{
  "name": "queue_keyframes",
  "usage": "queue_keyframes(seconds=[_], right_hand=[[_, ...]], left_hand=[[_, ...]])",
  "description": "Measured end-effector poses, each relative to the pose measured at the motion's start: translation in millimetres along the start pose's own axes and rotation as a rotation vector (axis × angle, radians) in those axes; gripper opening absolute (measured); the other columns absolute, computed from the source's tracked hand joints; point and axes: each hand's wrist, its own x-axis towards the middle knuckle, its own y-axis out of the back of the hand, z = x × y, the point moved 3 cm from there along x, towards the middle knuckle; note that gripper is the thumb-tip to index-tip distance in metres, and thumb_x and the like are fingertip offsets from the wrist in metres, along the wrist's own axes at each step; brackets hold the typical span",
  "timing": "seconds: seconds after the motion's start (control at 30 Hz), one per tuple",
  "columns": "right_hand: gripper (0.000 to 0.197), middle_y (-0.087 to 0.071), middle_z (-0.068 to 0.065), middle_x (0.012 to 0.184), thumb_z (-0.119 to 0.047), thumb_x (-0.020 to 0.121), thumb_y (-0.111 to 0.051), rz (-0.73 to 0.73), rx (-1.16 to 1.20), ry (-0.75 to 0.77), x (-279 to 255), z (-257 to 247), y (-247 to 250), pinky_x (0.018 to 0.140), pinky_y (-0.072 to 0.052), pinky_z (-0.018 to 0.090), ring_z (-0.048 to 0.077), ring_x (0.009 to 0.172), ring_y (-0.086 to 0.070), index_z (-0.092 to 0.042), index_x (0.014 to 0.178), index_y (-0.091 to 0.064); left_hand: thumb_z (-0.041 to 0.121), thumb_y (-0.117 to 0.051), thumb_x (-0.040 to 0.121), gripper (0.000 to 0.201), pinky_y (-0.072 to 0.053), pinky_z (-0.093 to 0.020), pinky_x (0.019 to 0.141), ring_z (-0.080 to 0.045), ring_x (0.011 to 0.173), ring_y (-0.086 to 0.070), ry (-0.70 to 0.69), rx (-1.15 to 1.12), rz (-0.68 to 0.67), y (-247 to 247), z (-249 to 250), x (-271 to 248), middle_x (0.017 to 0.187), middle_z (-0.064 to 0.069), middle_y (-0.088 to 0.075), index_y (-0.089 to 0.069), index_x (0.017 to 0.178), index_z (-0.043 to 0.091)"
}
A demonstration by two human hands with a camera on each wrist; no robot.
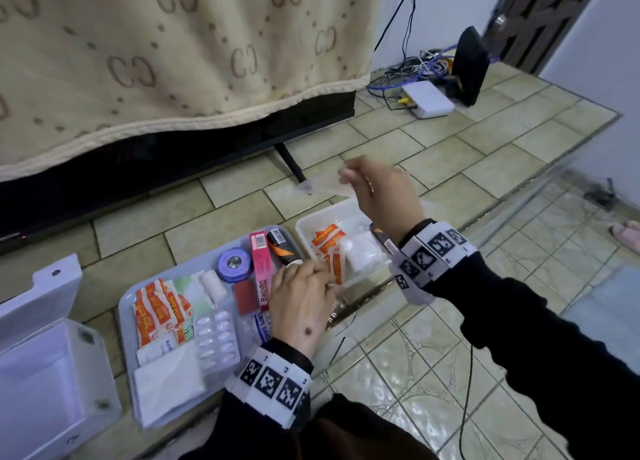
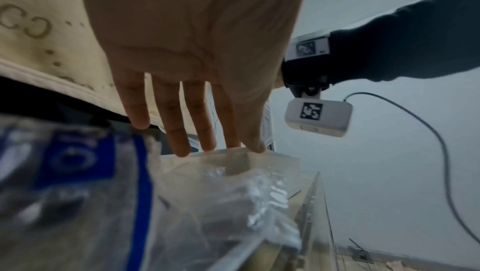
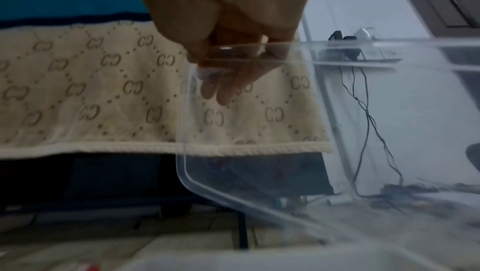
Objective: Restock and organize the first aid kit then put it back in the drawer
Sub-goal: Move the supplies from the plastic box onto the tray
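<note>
- Head view, lower left: first aid kit (image 1: 45, 352), a white hinged box, lid open, apparently empty, on the tiled floor (image 1: 450, 140).
- Head view, lower centre: grey tray (image 1: 126, 307) bearing orange sachets (image 1: 159, 312), white gauze pad (image 1: 166, 383), blister pack (image 1: 216, 338), purple tape roll (image 1: 234, 264), pink Bacidin box (image 1: 261, 269) and a dark tube (image 1: 282, 248).
- Head view, centre: white bin (image 1: 308, 225) just right of the tray, holding more orange packets and white items.
- Head view, centre: left hand (image 1: 301, 303) low between tray and bin, fingers curled around something small, not identifiable. Right hand (image 1: 377, 192) raised above the bin, pinching a clear plastic lid (image 1: 322, 185).
- Left wrist view, centre: fingers (image 2: 182, 131) extended downward, tips meeting a clear plastic edge; blurred blue-printed wrapper (image 2: 78, 172) at lower left. Grip hard to confirm here, possibly only touching.
- Right wrist view, upper centre: fingers (image 3: 218, 90) closed narrowly on the rim of the clear lid (image 3: 285, 152), sweeping to lower right.
- Step in hand, judged: clearing the lid to reach restock items. Best set flat well aside of the tray, then supplies moved in groups, flat packets first, bulky tube and roll last.
</note>
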Motion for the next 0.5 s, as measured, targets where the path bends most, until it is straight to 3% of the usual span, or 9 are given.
queue_keyframes(seconds=[0.1, 0.23, 0.3, 0.37, 0.43, 0.47, 0.5], right_hand=[[0.025, -0.072, 0.002, 0.081, -0.027, 0.094, -0.047, -0.062, 0.087, -0.050, 32.8, 10.0, 8.5, 0.068, -0.053, 0.042, 0.029, 0.074, -0.067, -0.007, 0.094, -0.063], [0.016, -0.070, 0.000, 0.086, -0.015, 0.092, -0.048, -0.109, 0.126, -0.167, 56.0, 47.3, 22.4, 0.079, -0.052, 0.042, 0.023, 0.078, -0.066, -0.006, 0.096, -0.062], [0.017, -0.068, -0.001, 0.090, -0.013, 0.090, -0.050, -0.054, 0.150, -0.224, 55.5, 72.1, 32.5, 0.085, -0.050, 0.035, 0.016, 0.082, -0.064, -0.005, 0.098, -0.063], [0.017, -0.068, 0.001, 0.096, -0.015, 0.089, -0.057, -0.004, 0.118, -0.242, 48.5, 99.0, 42.2, 0.083, -0.039, 0.020, 0.012, 0.089, -0.060, -0.004, 0.098, -0.066], [0.017, -0.065, 0.003, 0.098, -0.019, 0.085, -0.063, -0.001, 0.014, -0.226, 34.5, 125.3, 46.8, 0.077, -0.030, 0.016, 0.017, 0.097, -0.057, -0.007, 0.095, -0.070], [0.017, -0.062, 0.005, 0.096, -0.019, 0.083, -0.065, -0.008, -0.019, -0.230, 26.8, 139.7, 46.9, 0.076, -0.032, 0.017, 0.014, 0.095, -0.058, -0.008, 0.094, -0.071], [0.016, -0.059, 0.006, 0.094, -0.018, 0.082, -0.066, -0.018, -0.017, -0.257, 17.3, 152.1, 47.1, 0.072, -0.035, 0.014, 0.002, 0.087, -0.058, -0.008, 0.094, -0.072]], left_hand=[[0.049, -0.051, 0.088, 0.032, -0.027, -0.025, 0.100, -0.007, 0.105, -0.053, 0.022, 0.039, -0.063, 1.8, 0.8, 1.1, 0.113, 0.015, -0.059, -0.066, 0.111, 0.031], [0.054, -0.056, 0.083, 0.036, -0.035, -0.029, 0.100, -0.005, 0.093, -0.058, 0.087, 0.024, -0.136, 6.1, -0.2, 7.5, 0.103, 0.015, -0.060, -0.068, 0.107, 0.030], [0.053, -0.059, 0.080, 0.037, -0.039, -0.031, 0.098, -0.005, 0.086, -0.058, 0.109, 0.020, -0.177, 8.4, -1.2, 9.9, 0.096, 0.014, -0.058, -0.068, 0.106, 0.028], [0.053, -0.062, 0.079, 0.036, -0.040, -0.031, 0.095, -0.005, 0.083, -0.056, 0.124, 0.021, -0.215, 11.0, -1.4, 14.2, 0.091, 0.015, -0.055, -0.069, 0.105, 0.028], [0.053, -0.063, 0.078, 0.033, -0.041, -0.032, 0.093, -0.005, 0.081, -0.054, 0.128, 0.016, -0.236, 13.5, -1.3, 18.8, 0.091, 0.017, -0.055, -0.071, 0.100, 0.030], [0.052, -0.064, 0.078, 0.029, -0.040, -0.032, 0.092, -0.005, 0.079, -0.053, 0.127, 0.021, -0.236, 15.1, -1.2, 21.0, 0.090, 0.018, -0.057, -0.072, 0.097, 0.031], [0.052, -0.064, 0.079, 0.026, -0.040, -0.031, 0.091, -0.005, 0.078, -0.054, 0.124, 0.034, -0.228, 16.4, -0.7, 22.6, 0.089, 0.019, -0.059, -0.072, 0.094, 0.033]])
